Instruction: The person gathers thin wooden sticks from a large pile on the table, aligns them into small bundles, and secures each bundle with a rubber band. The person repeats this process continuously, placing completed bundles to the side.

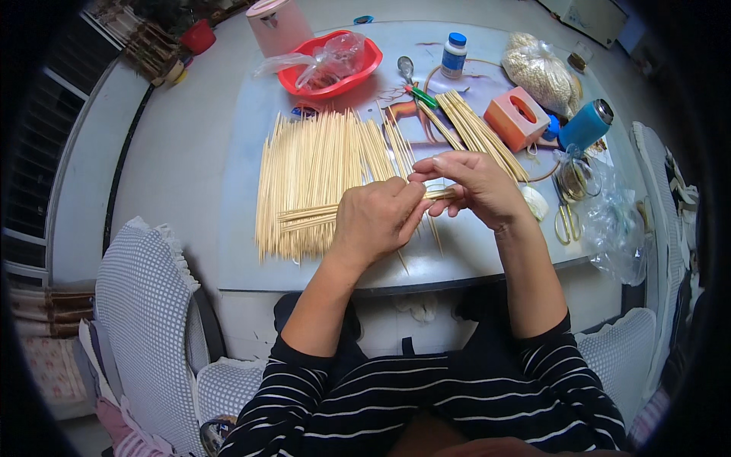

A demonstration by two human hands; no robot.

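My left hand [377, 217] is closed around a small bundle of bamboo skewers [308, 218], held nearly level above the table. The long ends stick out to the left over a wide spread of loose bamboo skewers [304, 156]. My right hand [476, 186] curls about the bundle's other end, thumb and forefinger above, the remaining fingers below. Whether something thin is also pinched there is too small to tell. Beyond my right hand lie thicker skewer bundles [480, 133], slanting across the table.
At the back stand a red basin [373, 61] with a plastic bag, a pink bin [279, 27] and a white bottle [454, 57]. Toward the right are a tissue box [525, 122], a blue flask [585, 126], scissors [566, 221] and a clear bag [620, 236]. The table's front edge [411, 286] runs below my hands.
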